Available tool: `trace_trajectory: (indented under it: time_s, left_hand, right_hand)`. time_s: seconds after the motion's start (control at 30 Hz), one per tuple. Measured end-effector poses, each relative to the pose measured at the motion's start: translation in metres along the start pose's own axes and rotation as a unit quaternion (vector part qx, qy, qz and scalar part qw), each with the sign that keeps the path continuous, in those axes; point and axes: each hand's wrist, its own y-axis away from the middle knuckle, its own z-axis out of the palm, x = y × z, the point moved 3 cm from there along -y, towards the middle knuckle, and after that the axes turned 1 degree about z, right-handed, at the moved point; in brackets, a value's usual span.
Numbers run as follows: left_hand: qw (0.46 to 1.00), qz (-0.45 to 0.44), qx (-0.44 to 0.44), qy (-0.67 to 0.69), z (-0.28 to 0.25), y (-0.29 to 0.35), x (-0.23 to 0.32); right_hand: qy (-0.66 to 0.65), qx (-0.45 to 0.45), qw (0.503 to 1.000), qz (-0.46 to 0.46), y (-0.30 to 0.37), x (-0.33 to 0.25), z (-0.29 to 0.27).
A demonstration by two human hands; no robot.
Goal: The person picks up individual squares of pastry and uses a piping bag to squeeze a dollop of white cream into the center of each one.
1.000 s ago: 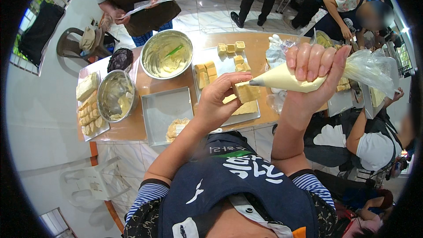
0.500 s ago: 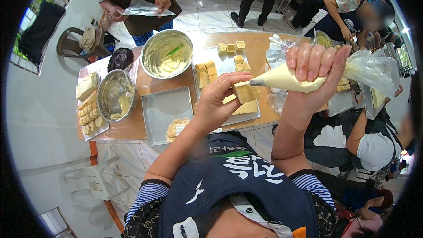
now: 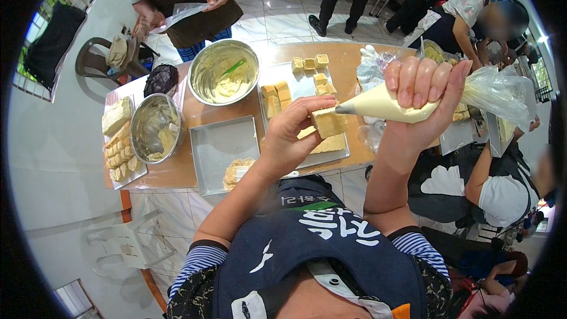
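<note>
My left hand [image 3: 292, 133] pinches a small block of yellow cake [image 3: 328, 124] between thumb and fingers, above a tray. Wrapped round a clear piping bag [image 3: 387, 105] full of pale yellow cream is my right hand [image 3: 426, 94]. The bag lies nearly level, its metal tip [image 3: 344, 108] touching or almost touching the upper edge of the cake block. Behind my left hand, more cake blocks [image 3: 275, 95] stand on a metal tray [image 3: 286, 74]. A flat cake slab [image 3: 331, 145] on that tray is partly hidden by my hand.
Two steel bowls hold cream: one [image 3: 253, 53] at the back, one [image 3: 137, 119] at the left. A grey square tray [image 3: 221, 136] with crumbs lies near my left forearm. At far left, a tray [image 3: 142, 170] carries cut cakes. A person [image 3: 189, 6] stands across the wooden table [image 3: 189, 101].
My hands, the piping bag and the cake block stay almost in place. The person across the table has shifted a clear plastic bag; a person at the far right leans lower.
</note>
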Motion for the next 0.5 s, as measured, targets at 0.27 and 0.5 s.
trace_trajectory:
  time_s: [0.27,0.5]
  left_hand:
    - [1.000,-0.011,-0.007,-0.006,-0.0030,-0.0002,-0.0002]
    - [1.000,-0.003,0.000,0.003,-0.0033,-0.0013,0.0007]
  right_hand:
    - [0.012,-0.003,1.000,-0.009,-0.0018,-0.0016,-0.0018]
    - [0.004,0.014,1.000,-0.009,-0.0037,-0.0041,-0.0034]
